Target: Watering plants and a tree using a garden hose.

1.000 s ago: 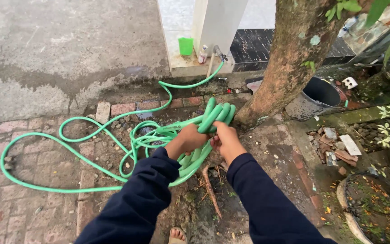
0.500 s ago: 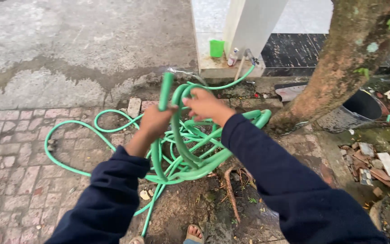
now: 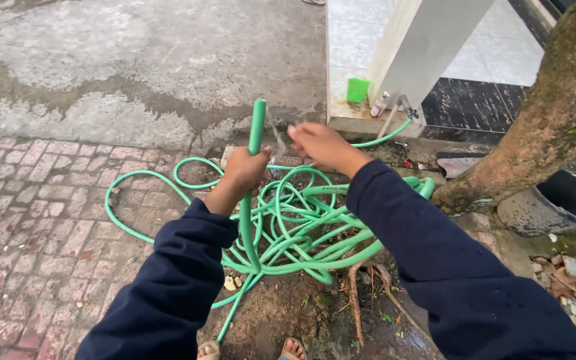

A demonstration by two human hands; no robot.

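Observation:
My left hand (image 3: 245, 170) grips the end of a green garden hose (image 3: 301, 227), with the open tip (image 3: 259, 113) pointing upward and a thin jet of water leaving it. The rest of the hose lies in a loose tangle on the ground below my hands and loops out to the left over the brick paving. My right hand (image 3: 321, 145) hovers just right of the tip with fingers apart and holds nothing. The hose's far end runs up to a tap (image 3: 407, 107) at the foot of a white pillar. Both arms wear dark blue sleeves.
A tree trunk (image 3: 541, 113) rises at the right, with a dark bucket (image 3: 561, 203) beside it and broken tiles (image 3: 575, 280) further right. A green cup (image 3: 358, 90) and a small bottle (image 3: 380, 105) stand by the pillar. Roots (image 3: 358, 293) cross the dirt near my sandalled feet (image 3: 288, 348).
The bundled coils have dropped from my hands to the ground. My left hand kept only the hose end and raised it; my right hand let go and opened. The view shifted left.

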